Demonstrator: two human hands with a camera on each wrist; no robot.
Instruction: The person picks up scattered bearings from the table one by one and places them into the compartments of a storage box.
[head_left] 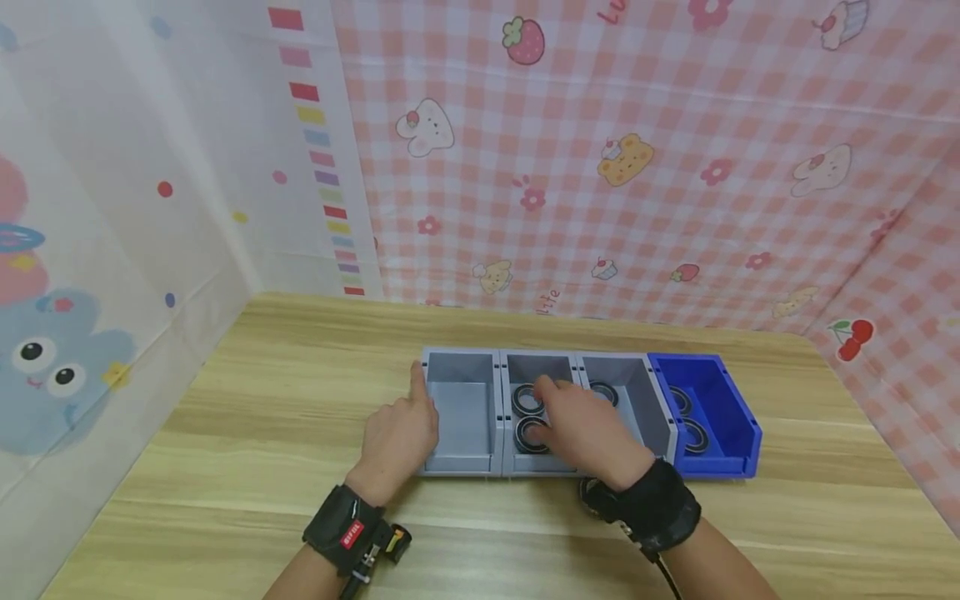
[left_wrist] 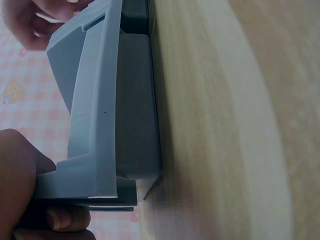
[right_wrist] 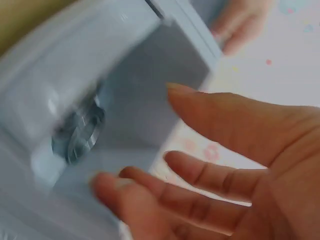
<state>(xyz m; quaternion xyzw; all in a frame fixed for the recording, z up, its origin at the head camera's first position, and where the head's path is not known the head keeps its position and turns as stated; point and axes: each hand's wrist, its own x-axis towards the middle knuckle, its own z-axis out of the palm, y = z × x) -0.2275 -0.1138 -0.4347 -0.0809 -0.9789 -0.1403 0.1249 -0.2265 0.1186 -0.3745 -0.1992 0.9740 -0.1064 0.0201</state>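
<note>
Three grey bins stand in a row with a blue bin (head_left: 738, 417) at the right end. My left hand (head_left: 401, 429) grips the side wall of the leftmost grey bin (head_left: 461, 425), thumb and fingers on either side of it in the left wrist view. Over the second grey bin (head_left: 540, 467) is my right hand (head_left: 592, 425), its thumb and fingers (right_wrist: 215, 115) spread apart with nothing between them. Two ball bearings lie in that bin, a rear bearing (head_left: 528, 400) and a front bearing (head_left: 532, 435) close to my right thumb.
The third grey bin (head_left: 641, 408) holds a bearing (head_left: 604, 392), partly behind my right hand. Two more bearings (head_left: 695, 436) lie in the blue bin. All bins stand on a wooden table (head_left: 262, 408), with a pink checked cloth (head_left: 570, 233) behind.
</note>
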